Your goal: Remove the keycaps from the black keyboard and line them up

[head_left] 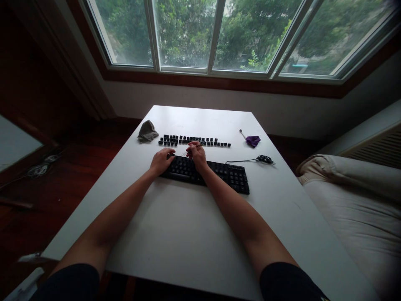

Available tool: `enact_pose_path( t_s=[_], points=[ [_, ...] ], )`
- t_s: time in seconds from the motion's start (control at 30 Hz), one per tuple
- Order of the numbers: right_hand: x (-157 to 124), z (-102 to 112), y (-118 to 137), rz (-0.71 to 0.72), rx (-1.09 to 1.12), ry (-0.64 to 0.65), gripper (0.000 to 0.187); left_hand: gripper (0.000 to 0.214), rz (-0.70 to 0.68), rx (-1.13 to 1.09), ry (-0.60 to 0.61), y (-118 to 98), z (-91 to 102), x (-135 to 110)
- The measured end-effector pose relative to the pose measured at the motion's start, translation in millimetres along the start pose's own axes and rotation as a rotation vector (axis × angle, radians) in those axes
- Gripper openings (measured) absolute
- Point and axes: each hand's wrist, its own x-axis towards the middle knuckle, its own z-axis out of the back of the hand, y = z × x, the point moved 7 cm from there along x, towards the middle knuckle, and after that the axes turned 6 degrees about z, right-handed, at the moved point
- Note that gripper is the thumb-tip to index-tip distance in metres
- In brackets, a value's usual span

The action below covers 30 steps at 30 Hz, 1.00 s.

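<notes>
A black keyboard [230, 177] lies on the white table in front of me, turned slightly. My left hand [162, 161] grips its upper left corner, thumb and fingers closed around the edge. Over the keyboard's top middle, my right hand [196, 155] is closed in a pinch on a thin wire keycap puller [185, 154], whose fine loops show between the two hands. Just beyond the keyboard, several loose black keycaps [222, 144] stand in rows. My right hand and wrist hide part of the keys below.
A grey cloth [148, 131] lies crumpled at the far left. On the far right are a purple cloth [253, 141] and a small white-handled brush [242, 133]. The keyboard's bundled cable [265, 159] rests at right. A beige padded seat [351, 200] stands beside the table [175, 234].
</notes>
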Motion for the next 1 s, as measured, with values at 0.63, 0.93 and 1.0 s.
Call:
enact_pose_path(
  t_s=[0.63,0.93,1.0],
  points=[
    [6,8,-18,-0.041,0.075,-0.049,0.023,0.019,-0.121,0.207,0.080,11,-32.3,84],
    [4,13,-14,-0.072,0.155,-0.129,0.028,0.019,-0.147,0.308,0.076,4,-51.5,96],
    [4,13,-15,-0.070,0.138,-0.128,0.025,0.018,-0.154,0.318,0.083,3,-54.1,96]
  ],
)
